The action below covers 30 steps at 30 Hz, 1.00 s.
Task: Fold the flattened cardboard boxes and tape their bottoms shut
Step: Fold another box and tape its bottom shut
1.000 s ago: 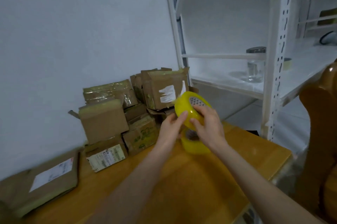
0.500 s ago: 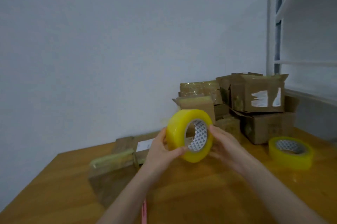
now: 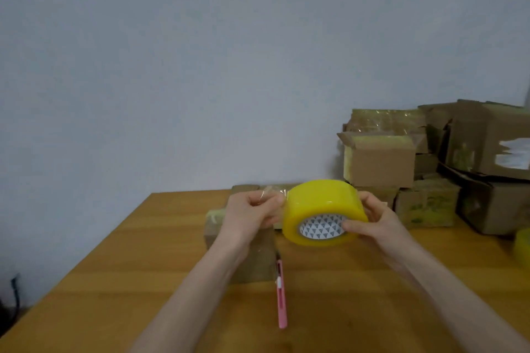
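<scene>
A yellow tape roll [image 3: 321, 203] with a patterned core is held up over the wooden table [image 3: 143, 272]. My right hand [image 3: 372, 217] grips the roll from its right side, thumb at the core. My left hand [image 3: 249, 212] pinches the loose clear tape end [image 3: 269, 194] just left of the roll. Under my hands lies a flattened cardboard box [image 3: 252, 260], partly hidden by my left wrist.
A pink utility knife [image 3: 281, 295] lies on the table beside the flat box. A pile of taped cardboard boxes [image 3: 378, 163] stands at the back right against the wall. A second yellow tape roll [image 3: 523, 243] shows at the right edge.
The view has swung left, off the shelf and onto the table. My left hand went from cupping the roll to pinching its loose tape end, and the roll now faces core-down toward me.
</scene>
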Each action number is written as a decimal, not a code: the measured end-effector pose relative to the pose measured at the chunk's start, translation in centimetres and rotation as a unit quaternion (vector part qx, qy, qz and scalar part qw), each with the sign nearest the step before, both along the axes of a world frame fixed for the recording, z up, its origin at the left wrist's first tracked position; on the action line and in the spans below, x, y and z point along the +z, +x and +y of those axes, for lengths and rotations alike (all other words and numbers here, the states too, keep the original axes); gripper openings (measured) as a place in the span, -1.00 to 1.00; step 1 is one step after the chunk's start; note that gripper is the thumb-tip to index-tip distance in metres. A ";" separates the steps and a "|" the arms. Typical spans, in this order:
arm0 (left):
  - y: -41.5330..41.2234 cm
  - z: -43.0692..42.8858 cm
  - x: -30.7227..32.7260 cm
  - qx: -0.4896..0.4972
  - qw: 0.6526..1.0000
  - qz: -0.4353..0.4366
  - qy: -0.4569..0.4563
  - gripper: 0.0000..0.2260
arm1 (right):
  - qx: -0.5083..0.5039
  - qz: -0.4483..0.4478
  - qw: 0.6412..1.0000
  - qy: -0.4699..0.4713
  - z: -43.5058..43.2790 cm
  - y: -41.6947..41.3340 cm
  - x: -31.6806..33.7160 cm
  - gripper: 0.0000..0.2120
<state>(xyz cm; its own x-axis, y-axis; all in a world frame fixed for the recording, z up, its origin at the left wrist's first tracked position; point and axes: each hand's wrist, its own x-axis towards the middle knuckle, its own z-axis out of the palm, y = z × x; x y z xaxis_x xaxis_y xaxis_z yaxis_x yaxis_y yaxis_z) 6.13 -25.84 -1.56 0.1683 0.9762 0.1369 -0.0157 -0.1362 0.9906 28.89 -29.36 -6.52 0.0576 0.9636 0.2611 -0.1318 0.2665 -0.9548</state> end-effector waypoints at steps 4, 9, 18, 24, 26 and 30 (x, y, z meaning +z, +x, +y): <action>-0.2 0.4 0.6 0.026 0.999 0.022 -0.002 -0.92 | -0.016 -0.006 1.000 0.018 0.4 -0.2 0.1 -0.20; -0.3 0.6 1.6 0.029 0.997 0.068 0.030 -0.89 | -0.037 -0.058 0.997 0.039 -0.2 -0.6 1.4 -0.46; -1.4 1.9 2.2 0.057 0.997 0.038 0.036 -0.91 | -0.043 -0.137 0.987 0.074 -0.6 -0.7 3.9 -0.58; -2.7 2.7 3.7 0.030 0.999 -0.023 0.009 -0.92 | 0.007 -0.003 0.999 0.051 0.8 -0.4 4.9 -0.59; -2.7 2.5 3.5 0.031 0.999 -0.035 -0.004 -0.92 | 0.027 0.042 0.998 0.037 1.0 -0.2 4.4 -0.58; -3.1 2.4 3.2 0.024 0.997 -0.076 -0.020 -0.85 | 0.041 0.110 0.993 -0.009 1.3 0.1 3.0 -0.22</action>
<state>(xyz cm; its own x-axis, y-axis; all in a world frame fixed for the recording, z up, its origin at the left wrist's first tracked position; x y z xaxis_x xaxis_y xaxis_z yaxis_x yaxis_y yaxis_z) 3.07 -23.42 1.65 0.1011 0.9879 0.1174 -0.1599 -0.1004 0.9820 29.03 -28.02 -3.49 0.0313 0.9720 0.2330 -0.3580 0.2285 -0.9053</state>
